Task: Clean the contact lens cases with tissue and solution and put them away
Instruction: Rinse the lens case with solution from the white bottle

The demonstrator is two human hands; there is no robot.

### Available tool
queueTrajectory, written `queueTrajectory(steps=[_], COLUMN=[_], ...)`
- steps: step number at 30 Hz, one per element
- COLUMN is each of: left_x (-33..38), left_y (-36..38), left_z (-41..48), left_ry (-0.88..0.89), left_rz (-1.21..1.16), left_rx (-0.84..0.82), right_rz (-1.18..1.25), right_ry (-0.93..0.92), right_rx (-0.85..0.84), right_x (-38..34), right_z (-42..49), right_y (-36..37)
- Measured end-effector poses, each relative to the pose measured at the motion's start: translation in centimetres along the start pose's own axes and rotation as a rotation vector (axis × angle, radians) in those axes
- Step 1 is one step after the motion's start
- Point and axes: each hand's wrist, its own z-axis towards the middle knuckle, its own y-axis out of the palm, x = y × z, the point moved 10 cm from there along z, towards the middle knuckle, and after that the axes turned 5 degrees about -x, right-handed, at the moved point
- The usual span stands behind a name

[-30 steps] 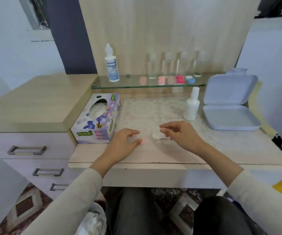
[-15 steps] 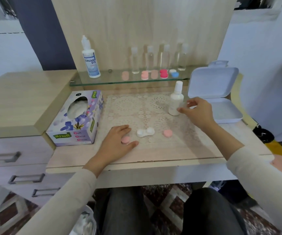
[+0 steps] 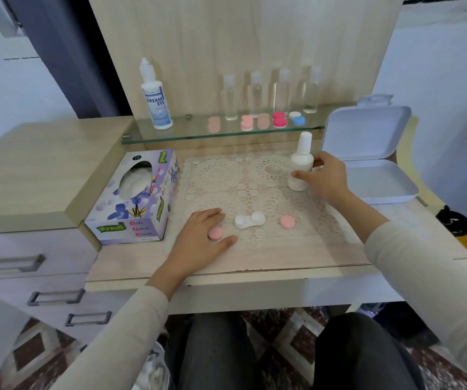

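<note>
A white lens case base, both wells uncapped, lies on the lace mat. One pink cap sits to its right. Another pink cap rests on the mat between the thumb and fingers of my left hand, which lies flat with fingers apart. My right hand is wrapped around a small white spray bottle standing upright at the mat's far right. A tissue box stands at the left.
A glass shelf at the back carries a Dream Eye solution bottle, several clear bottles and several coloured lens cases. An open white box sits at the right. Drawers are on the left.
My right hand left the lens case, reached right and closed around the spray bottle. The second pink cap now lies beside the case. My left hand stayed by the first cap.
</note>
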Motion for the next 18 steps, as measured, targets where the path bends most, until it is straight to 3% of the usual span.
queueTrajectory(steps=[8, 11, 14, 18], left_x=[0.0, 1.3, 5.2, 12.9], left_y=[-0.6, -2.8, -5.0, -5.4], left_z=[0.5, 1.5, 3.1, 5.2], left_ry=[-0.076, -0.086, 0.024, 0.288], left_rz=[-0.159, -0.244, -0.256, -0.260], left_rx=[-0.035, 0.069, 0.134, 0.042], right_rz=[0.044, 0.048, 0.100, 0.172], right_ry=[-0.073, -0.100, -0.108, -0.125], right_rx=[-0.062, -0.112, -0.164, -0.224], right_x=[-0.4, -0.4, -0.2, 0.0], right_z=[-2.5, -4.1, -5.3, -6.1], right_y=[0.2, 0.5, 0.6, 0.8])
